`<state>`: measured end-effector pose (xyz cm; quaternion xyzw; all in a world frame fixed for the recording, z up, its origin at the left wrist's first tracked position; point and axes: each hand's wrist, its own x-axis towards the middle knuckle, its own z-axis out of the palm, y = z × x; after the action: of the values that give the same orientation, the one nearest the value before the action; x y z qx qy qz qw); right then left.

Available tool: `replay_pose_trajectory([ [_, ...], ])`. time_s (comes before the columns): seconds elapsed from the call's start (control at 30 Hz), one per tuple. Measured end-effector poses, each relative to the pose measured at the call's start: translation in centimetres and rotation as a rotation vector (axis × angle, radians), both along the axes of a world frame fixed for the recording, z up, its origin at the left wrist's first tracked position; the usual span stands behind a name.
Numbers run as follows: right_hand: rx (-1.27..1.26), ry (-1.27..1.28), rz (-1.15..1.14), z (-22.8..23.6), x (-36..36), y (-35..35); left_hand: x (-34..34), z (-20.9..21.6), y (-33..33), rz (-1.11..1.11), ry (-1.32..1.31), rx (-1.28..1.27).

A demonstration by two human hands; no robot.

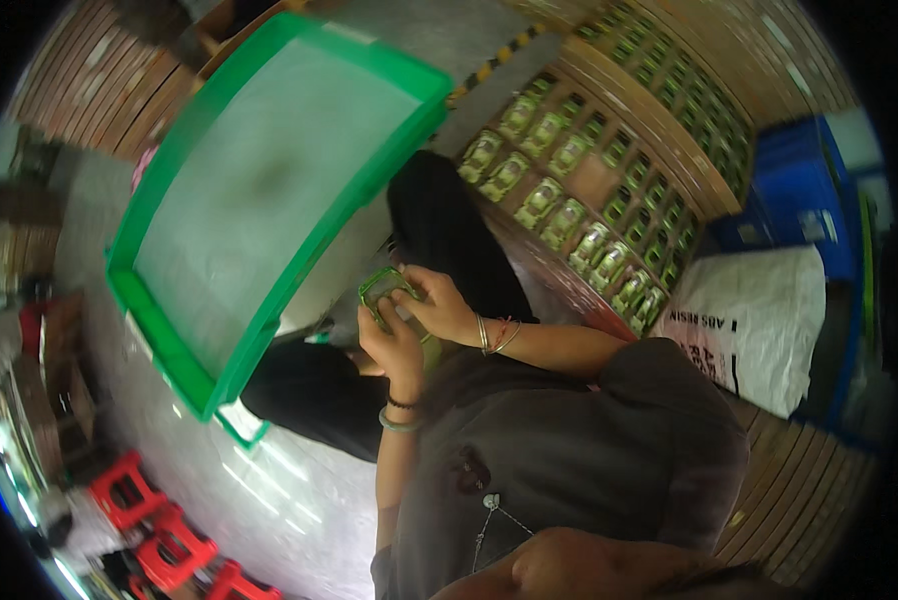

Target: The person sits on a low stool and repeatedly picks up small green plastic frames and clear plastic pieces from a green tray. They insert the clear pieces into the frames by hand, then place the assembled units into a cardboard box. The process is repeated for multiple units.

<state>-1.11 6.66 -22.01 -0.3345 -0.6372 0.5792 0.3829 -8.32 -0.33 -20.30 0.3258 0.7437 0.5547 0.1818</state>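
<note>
- Your left hand (394,350) and right hand (439,305) are together, fingers closed on a small green frame (379,286), just right of the green-rimmed desk (289,200).
- That piece looks still in work; its details are too small to judge.
- Rows of green pieces (539,200) sit in the carton (591,181) at far right, with a gap among them; whether they're finished or waiting, you can't tell.
- Black lettering marks the white sack (769,300) at right; the blue bin's (784,185) pale label is unreadable.
</note>
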Motion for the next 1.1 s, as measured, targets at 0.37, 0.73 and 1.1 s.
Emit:
replay_pose_trajectory([
  [0.37,-0.491,-0.313,-0.955,-18.4,28.0,18.7,-0.2,-0.6,-1.3,-0.307,-0.337,-0.176],
  [0.73,-0.212,-1.511,-0.606,-23.1,41.6,24.0,-1.1,-1.4,-4.4,-0.148,-0.417,-0.147],
  [1.1,0.187,-0.786,-0.714,-9.9,36.2,21.3,-2.1,3.2,-5.0,-0.143,-0.219,-0.144],
])
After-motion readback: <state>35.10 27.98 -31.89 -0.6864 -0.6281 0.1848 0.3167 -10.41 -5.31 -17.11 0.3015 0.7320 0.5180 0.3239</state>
